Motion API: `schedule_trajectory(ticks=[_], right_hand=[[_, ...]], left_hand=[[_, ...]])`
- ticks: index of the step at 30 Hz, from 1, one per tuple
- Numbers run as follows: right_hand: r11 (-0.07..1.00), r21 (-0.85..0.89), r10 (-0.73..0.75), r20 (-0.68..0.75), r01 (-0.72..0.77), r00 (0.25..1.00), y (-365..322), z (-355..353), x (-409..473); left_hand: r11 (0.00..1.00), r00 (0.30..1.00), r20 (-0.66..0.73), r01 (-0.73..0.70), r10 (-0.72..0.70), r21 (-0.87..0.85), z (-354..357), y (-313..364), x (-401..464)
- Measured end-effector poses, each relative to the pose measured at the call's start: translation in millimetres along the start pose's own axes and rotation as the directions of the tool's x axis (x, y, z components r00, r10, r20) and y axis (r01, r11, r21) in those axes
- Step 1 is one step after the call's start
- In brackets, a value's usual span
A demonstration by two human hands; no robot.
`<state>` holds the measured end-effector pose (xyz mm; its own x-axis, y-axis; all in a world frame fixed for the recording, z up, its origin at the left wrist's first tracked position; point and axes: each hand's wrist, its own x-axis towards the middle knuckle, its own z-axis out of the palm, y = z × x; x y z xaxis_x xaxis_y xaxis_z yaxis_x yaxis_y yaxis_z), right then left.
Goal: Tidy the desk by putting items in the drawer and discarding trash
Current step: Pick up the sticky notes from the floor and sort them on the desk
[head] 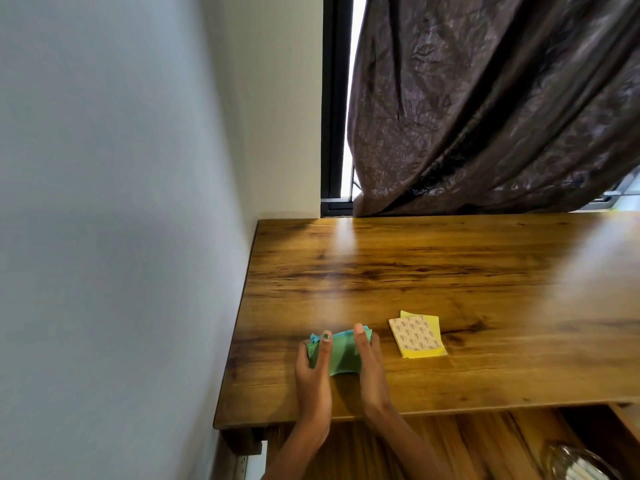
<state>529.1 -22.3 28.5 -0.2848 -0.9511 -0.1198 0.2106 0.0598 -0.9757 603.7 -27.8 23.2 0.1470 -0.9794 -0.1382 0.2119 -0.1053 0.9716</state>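
No readable writing anywhere. Left hand [313, 372] & right hand [370, 368] press in on opposite sides of a green/blue sticky-note stack [341, 351] on the wooden desk [450, 271], fingers extended, stack squeezed btwn them. Just right of the right hand: yellow sticky-note pad [417, 336], patterned card on top. Beyond: dark curtain [502, 98], window frame.
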Motion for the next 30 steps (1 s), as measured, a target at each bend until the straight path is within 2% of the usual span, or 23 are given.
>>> schedule_trajectory(ticks=[6,12,18,23,26,30], right_hand=[[1.000,0.022,-0.014,-0.115,0.017,0.993,5,5,0],[0.999,0.009,-0.052,-0.007,0.052,0.999,4,0,-1],[0.989,-0.131,-0.055,0.144,0.074,0.988,13,-17,-3],[0.915,-0.388,-0.091,0.072,0.112,0.993,17,-24,-3],[0.878,-0.477,-0.025,0.030,0.036,0.999,9,-33,-5],[0.877,-0.469,0.184,0.119,-0.108,0.976,-6,-61,-17]], left_hand=[[1.000,0.998,-0.069,0.005,-0.004,0.014,5,-8,-2],[0.994,0.999,-0.021,-0.045,0.047,0.100,-1,-20,7],[0.952,0.979,0.073,-0.201,0.189,0.232,-8,-26,10],[0.892,0.963,0.127,-0.267,0.237,0.366,-11,-35,12],[0.884,0.962,0.150,-0.269,0.227,0.383,-11,-37,10],[0.899,0.960,0.187,-0.264,0.209,0.349,-18,-31,10]])
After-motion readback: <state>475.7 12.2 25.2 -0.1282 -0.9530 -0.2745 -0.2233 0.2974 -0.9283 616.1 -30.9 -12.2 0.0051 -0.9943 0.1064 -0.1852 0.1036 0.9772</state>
